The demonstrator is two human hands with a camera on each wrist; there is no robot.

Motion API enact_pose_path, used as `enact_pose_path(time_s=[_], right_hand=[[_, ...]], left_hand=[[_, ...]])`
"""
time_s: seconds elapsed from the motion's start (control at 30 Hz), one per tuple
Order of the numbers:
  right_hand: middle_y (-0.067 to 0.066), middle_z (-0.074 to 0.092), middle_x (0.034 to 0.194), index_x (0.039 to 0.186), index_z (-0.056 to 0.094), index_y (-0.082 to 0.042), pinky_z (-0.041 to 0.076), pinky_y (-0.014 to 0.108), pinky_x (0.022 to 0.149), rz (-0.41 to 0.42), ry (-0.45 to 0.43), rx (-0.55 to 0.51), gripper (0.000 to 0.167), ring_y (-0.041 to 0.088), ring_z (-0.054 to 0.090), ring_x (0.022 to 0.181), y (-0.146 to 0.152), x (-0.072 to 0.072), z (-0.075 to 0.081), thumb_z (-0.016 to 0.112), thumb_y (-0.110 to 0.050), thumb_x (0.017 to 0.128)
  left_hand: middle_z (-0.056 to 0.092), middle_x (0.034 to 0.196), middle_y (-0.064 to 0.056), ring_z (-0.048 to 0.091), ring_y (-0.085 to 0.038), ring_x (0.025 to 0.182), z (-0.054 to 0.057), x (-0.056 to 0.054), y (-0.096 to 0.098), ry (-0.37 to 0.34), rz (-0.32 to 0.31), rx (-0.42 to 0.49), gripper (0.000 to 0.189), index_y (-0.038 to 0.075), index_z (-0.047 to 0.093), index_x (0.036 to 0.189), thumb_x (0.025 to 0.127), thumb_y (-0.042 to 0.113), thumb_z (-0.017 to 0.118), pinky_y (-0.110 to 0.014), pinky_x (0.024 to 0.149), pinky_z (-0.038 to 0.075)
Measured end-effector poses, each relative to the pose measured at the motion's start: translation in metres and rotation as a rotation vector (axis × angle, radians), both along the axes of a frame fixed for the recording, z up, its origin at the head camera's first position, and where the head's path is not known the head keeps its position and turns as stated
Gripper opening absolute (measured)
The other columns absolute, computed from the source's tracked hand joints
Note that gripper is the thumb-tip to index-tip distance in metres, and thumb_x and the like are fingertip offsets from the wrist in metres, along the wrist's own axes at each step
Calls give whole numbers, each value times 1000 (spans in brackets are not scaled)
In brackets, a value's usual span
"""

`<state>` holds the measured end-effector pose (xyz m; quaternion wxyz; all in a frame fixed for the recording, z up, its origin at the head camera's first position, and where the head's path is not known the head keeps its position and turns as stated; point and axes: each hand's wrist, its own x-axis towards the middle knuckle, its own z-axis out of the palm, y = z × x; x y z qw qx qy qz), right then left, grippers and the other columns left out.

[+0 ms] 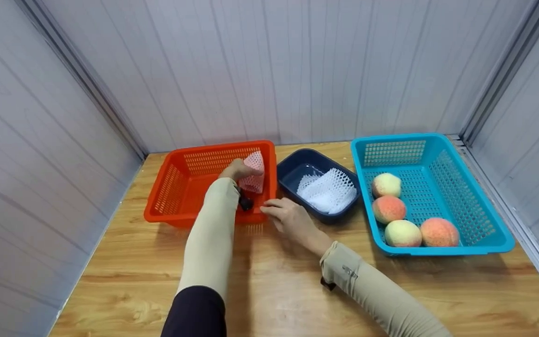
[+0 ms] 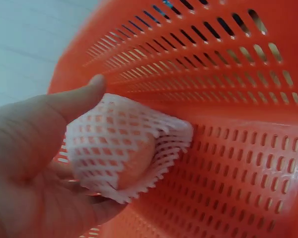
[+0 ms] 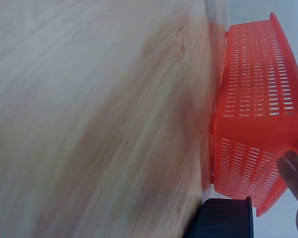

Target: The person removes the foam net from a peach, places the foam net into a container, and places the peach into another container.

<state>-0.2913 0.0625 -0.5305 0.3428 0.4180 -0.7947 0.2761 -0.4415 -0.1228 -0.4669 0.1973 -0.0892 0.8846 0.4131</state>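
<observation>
My left hand point(image 1: 241, 171) is inside the red basket point(image 1: 169, 217), near its right end. It holds a peach point(image 2: 139, 163) wrapped in a foam net point(image 2: 102, 144), with the thumb above and fingers beneath; the net looks pink in the head view. At the basket's near right corner, my right hand point(image 1: 293, 220) grips the rim. Its fingers reach over the edge, while a digit lies against the outer wall in the right wrist view, where most of that hand is cut off.
Right of the red basket stands a dark blue bin point(image 1: 293, 171) with white foam nets point(image 1: 328, 192) in it. Farther right, a turquoise basket point(image 1: 480, 250) holds several bare peaches point(image 1: 439, 232). Wall panels point(image 1: 274, 70) rise behind the wooden table point(image 1: 124, 281) and on both sides.
</observation>
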Motion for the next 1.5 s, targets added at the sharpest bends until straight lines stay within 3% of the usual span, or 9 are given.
enact_pose_path(time_s=[0.17, 0.4, 0.6, 0.8, 0.97, 1.2, 1.5], right_hand=[[11, 70, 106, 105, 75, -6, 53, 34, 77, 13, -19, -8, 26, 26, 65, 90, -2, 0, -1, 71, 3, 81], [10, 69, 108, 106, 75, -6, 53, 34, 80, 20, -31, -20, 24, 25, 65, 92, -2, 0, -2, 70, 1, 83], [11, 69, 107, 106, 75, -5, 53, 36, 80, 27, -23, -42, 25, 26, 65, 93, 0, 2, -6, 71, 0, 82], [8, 70, 108, 106, 75, -5, 52, 36, 81, 28, -14, -51, 24, 24, 65, 94, 2, 0, -5, 73, -1, 82], [5, 70, 109, 107, 75, -8, 53, 33, 77, 14, 13, -26, 25, 22, 65, 90, 2, -3, -3, 74, -3, 82], [9, 67, 115, 110, 73, -8, 54, 35, 80, 16, 57, 52, 26, 24, 66, 95, 10, 1, 1, 74, -11, 84], [7, 69, 100, 100, 74, -8, 53, 35, 79, 55, 35, -17, 18, 20, 64, 93, 47, 33, 25, 75, -9, 82]], left_hand=[[56, 110, -11, 51, -25, 97, -9, -2, -5, 24, 52, 19, 58, 1, 52, 125, 80, 27, 80, -43, 93, 46], [54, 116, -12, 51, -27, 102, -11, -2, -6, -3, 109, 17, 69, 0, 47, 128, 73, 25, 81, -42, 93, 47], [47, 121, -11, 47, -26, 106, -2, 6, -5, -32, 111, 37, 82, 3, 33, 137, 73, 24, 80, -41, 95, 45], [49, 119, -14, 53, -23, 98, 18, 20, -7, 68, 36, 158, 72, 0, 36, 130, 74, 18, 77, -34, 81, 50], [47, 120, -14, 53, -26, 101, 38, 38, -9, 192, -8, 212, 75, 4, 33, 131, 74, 17, 79, -35, 83, 51], [49, 120, -13, 53, -27, 103, 57, 82, -8, 385, -66, 233, 76, 8, 36, 131, 72, 15, 83, -38, 84, 51], [47, 123, -9, 54, -26, 104, 71, 138, -10, 511, -153, 272, 75, 13, 38, 129, 70, 11, 84, -38, 81, 53]])
